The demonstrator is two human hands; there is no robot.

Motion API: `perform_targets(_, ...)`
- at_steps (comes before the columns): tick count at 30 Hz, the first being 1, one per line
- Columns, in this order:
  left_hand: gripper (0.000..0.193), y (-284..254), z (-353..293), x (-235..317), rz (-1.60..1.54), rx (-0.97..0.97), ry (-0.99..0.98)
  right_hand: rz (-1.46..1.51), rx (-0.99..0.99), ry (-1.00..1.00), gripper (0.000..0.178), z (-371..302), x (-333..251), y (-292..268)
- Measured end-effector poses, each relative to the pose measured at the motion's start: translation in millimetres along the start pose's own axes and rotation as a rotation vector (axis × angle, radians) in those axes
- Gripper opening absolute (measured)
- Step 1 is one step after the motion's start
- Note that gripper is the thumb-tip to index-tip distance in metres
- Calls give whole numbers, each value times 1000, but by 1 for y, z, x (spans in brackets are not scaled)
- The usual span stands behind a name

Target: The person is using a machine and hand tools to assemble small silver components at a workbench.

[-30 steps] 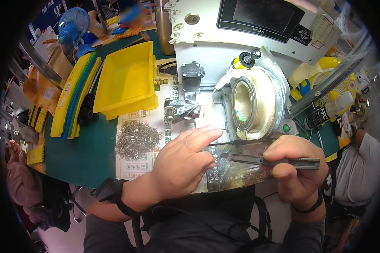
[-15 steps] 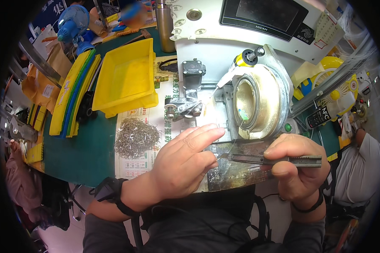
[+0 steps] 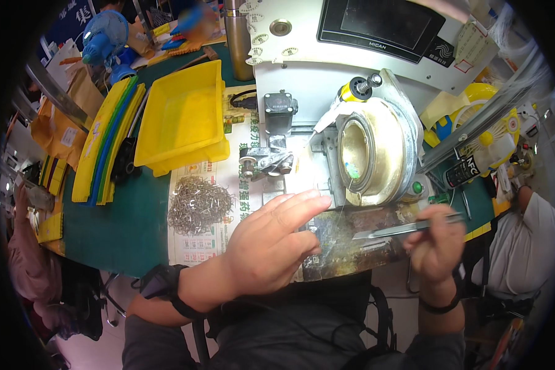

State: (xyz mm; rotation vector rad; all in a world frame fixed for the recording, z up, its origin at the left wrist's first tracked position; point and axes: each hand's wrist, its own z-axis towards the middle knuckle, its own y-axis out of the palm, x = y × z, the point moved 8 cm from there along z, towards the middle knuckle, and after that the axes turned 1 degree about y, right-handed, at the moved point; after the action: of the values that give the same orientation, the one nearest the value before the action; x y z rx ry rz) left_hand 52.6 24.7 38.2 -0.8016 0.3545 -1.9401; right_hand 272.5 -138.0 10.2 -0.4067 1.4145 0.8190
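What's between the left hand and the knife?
The head view shows some stained board between the left hand and the knife, with a thin thread there too.

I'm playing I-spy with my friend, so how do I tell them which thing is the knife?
Find the white machine with the black screen, then look down to the stained board. Over it, the right hand holds the knife, its tip pointing left. Unlike the fat ring beyond, it is thin, straight and grey.
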Motion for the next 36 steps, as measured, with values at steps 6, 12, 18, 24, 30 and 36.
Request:
perform_targets(6,28,10,7,-3,-21,-47,-36,-91,240,180,43,0,34,-101)
perform_targets(12,23,9,-3,-3,103,-33,-36,5,252,53,44,61,-12,-140)
perform_targets(18,18,-7,3,15,210,-18,6,321,-266,-137,25,68,-62,-121)
perform_targets(24,9,-36,22,19,-173,54,-311,-621,115,-304,14,44,-114,-60)
perform_targets(30,10,-17,27,13,-480,-1,-636,-755,-365,-1085,24,-29,-124,78)
perform_targets(36,12,-22,27,14,-520,20,-629,-751,-462,-1115,28,-31,-115,125)
